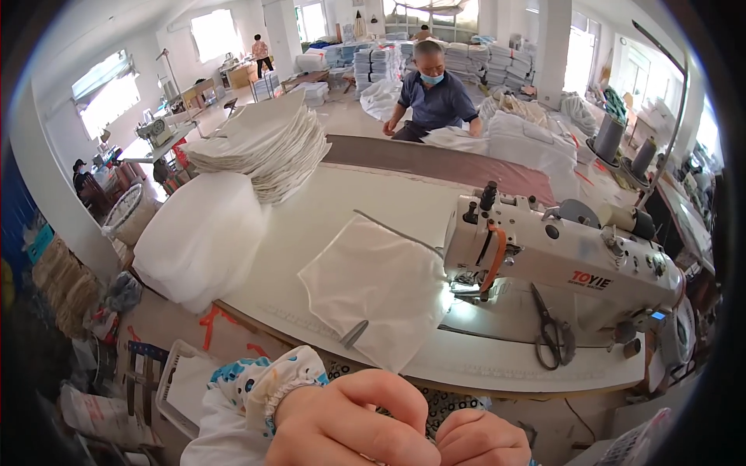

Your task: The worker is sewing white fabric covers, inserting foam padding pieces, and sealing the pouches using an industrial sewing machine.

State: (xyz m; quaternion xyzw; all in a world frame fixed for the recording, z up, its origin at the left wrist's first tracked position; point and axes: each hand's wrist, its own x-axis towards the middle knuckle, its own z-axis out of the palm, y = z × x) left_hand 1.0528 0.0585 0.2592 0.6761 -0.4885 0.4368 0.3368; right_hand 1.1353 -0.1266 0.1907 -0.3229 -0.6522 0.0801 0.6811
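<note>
My left hand and my right hand are close together at the lower edge, in front of the table. Both have curled fingers; anything they hold is hidden. Beyond them a white fabric piece lies flat on the sewing table, its near corner hanging over the front edge. A narrow grey strip runs along its far side to the white sewing machine. Its right side reaches the lit needle area. On the fabric's near left edge rests a short grey piece. Black-handled scissors lie below the machine arm.
A soft white stack and a tall fabric pile occupy the table's left side. A co-worker sits beyond the table, handling white material. Thread cones stand at right. A white basket is below the table.
</note>
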